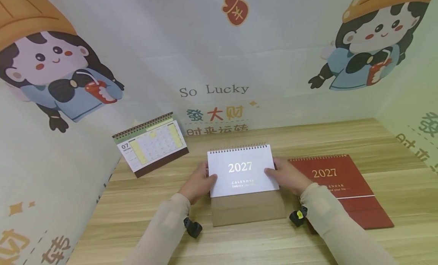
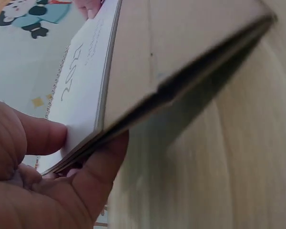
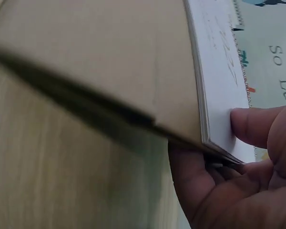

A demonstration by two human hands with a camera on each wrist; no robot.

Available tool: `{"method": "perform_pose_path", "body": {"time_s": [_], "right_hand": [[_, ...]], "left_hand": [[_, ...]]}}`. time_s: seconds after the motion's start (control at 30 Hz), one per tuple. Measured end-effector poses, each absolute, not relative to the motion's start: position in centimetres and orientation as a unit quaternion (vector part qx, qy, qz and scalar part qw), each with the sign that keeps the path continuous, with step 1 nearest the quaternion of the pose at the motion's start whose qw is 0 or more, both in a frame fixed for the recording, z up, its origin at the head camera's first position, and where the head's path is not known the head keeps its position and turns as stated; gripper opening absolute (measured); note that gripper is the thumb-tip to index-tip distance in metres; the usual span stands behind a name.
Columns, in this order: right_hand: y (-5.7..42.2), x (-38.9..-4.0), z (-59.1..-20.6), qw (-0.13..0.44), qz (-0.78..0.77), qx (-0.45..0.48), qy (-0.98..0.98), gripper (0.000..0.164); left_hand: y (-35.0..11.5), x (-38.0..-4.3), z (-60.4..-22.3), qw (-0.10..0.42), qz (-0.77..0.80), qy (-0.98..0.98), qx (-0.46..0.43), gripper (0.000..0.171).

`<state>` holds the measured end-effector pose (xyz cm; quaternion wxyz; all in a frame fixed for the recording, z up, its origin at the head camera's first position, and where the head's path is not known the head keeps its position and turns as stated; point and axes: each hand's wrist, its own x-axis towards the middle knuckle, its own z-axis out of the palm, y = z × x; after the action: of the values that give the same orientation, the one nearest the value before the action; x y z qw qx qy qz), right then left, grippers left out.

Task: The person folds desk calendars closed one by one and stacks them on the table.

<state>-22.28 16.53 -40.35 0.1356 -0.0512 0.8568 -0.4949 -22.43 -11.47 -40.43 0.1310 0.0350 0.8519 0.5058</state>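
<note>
A white spiral-bound desk calendar (image 1: 243, 173) marked 2027 is held in both hands, its brown cardboard base (image 1: 248, 210) hanging below the pages. My left hand (image 1: 200, 183) pinches its left edge, thumb on the white cover and fingers behind. At the opposite edge my right hand (image 1: 289, 175) grips the same way. Both wrist views show a dark gap under the cardboard (image 2: 181, 43), with a shadow on the tabletop beneath. In the right wrist view the thumb (image 3: 257, 125) presses the white page (image 3: 217, 62) near its corner.
A red 2027 calendar (image 1: 362, 177) lies at the right, partly behind the right forearm. Another desk calendar (image 1: 157, 143), open at month 07, stands at the back left. Wood-patterned tabletop (image 1: 246, 246) lies beneath; a printed cloth backdrop (image 1: 284, 59) rises behind it.
</note>
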Motion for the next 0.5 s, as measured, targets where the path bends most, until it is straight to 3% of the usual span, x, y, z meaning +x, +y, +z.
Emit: {"method": "perform_pose_path", "body": {"time_s": [0.5], "right_hand": [[15.9,-23.4,-40.8,0.096,-0.307,-0.063,0.945,0.048]], "left_hand": [[-10.2,-23.7,-41.4,0.086,0.243,0.965,0.047,0.049]]}}
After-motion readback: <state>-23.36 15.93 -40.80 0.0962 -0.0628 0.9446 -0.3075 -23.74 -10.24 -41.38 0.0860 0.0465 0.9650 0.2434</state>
